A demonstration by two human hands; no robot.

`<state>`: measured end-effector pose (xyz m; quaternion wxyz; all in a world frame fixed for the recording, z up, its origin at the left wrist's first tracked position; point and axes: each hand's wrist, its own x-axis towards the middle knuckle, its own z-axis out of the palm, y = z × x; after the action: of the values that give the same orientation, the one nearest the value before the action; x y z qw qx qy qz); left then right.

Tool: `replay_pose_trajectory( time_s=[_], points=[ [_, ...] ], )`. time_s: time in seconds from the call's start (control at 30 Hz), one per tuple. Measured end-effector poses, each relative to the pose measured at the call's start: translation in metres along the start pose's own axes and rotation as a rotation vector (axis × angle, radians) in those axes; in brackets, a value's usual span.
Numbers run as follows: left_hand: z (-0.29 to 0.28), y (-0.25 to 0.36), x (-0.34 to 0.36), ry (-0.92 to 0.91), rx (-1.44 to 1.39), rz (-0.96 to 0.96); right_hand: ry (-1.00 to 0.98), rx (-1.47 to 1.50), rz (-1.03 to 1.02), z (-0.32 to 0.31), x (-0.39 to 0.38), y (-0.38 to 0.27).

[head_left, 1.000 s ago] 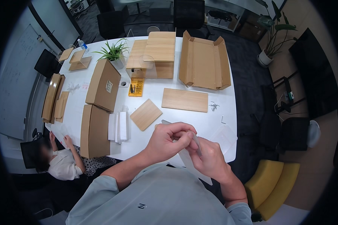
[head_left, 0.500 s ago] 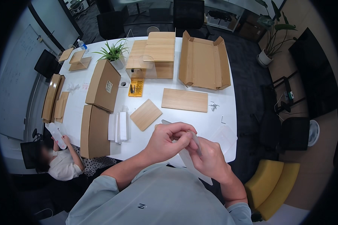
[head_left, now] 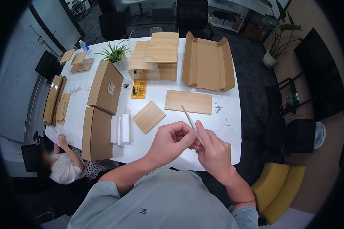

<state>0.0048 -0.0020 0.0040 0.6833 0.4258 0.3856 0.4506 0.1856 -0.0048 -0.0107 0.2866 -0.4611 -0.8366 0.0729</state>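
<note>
Above the table's near edge, a thin pale panel [head_left: 189, 119] is seen almost edge-on, tilted with its far end up and left. My right hand [head_left: 217, 152] grips its near part, with the index finger straight along it. Against the panel's left side, my left hand [head_left: 168, 142] is closed in a pinch; what lies between its fingertips is hidden. Beyond my hands lie a small wooden board [head_left: 149, 116] and a longer wooden board [head_left: 188, 102]. Several screws [head_left: 218, 108] and a hex key [head_left: 227, 121] are to the right.
Cardboard boxes [head_left: 97, 133] and white foam strips [head_left: 120, 129] stand left. Farther off are a yellow tool set [head_left: 138, 89], a wooden shelf unit [head_left: 163, 49], an open carton [head_left: 207, 61] and a potted plant [head_left: 116, 51]. A person [head_left: 67, 166] sits at left, holding a pale sheet.
The panel has swung from pointing down toward me to pointing up and away, edge-on. My right index finger has straightened along it. The seated person's pale sheet has shifted.
</note>
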Motion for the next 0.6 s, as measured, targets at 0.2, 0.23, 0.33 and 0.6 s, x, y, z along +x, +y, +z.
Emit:
replay_pose_trajectory(
  time_s=[0.2, 0.23, 0.33, 0.6],
  points=[
    [-0.009, 0.01, 0.007, -0.001, 0.079, -0.203, 0.052, -0.283, -0.157, 0.001, 0.005, 0.017],
    [-0.011, 0.01, 0.008, -0.005, 0.078, -0.223, 0.046, -0.302, -0.168, 0.0, 0.006, 0.017],
    [-0.015, 0.008, 0.013, -0.015, 0.058, -0.284, 0.014, -0.348, -0.185, -0.001, 0.006, 0.02],
    [-0.02, 0.003, 0.02, -0.008, -0.021, -0.432, -0.046, -0.332, -0.177, -0.002, 0.003, 0.022]
  ],
)
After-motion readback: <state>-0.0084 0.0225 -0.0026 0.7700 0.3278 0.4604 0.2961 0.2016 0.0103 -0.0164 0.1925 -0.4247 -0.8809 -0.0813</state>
